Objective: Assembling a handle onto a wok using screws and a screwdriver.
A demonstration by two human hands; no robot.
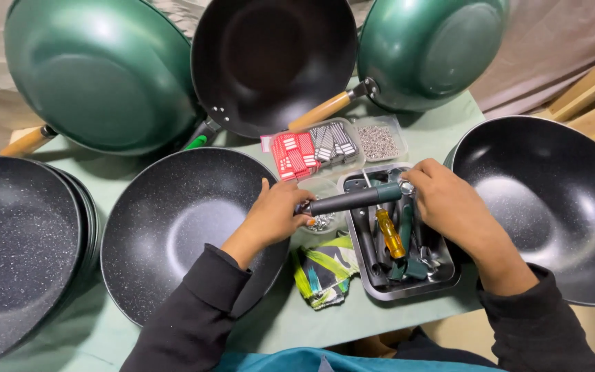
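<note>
Fitting a pan handle (352, 200) over the metal tray (408, 288).
Left hand (273, 217) closed around the grip end, right hand (449, 200) pinching the green collar; best kept level, steady.

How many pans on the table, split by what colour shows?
Green outside showing: 2, one at far left, one at far right.
Black inside showing: 4, top centre, centre speckled, right speckled, and the top of the left stack.
Total: 6 visible; how many more lie in the left stack cannot be told.
</note>
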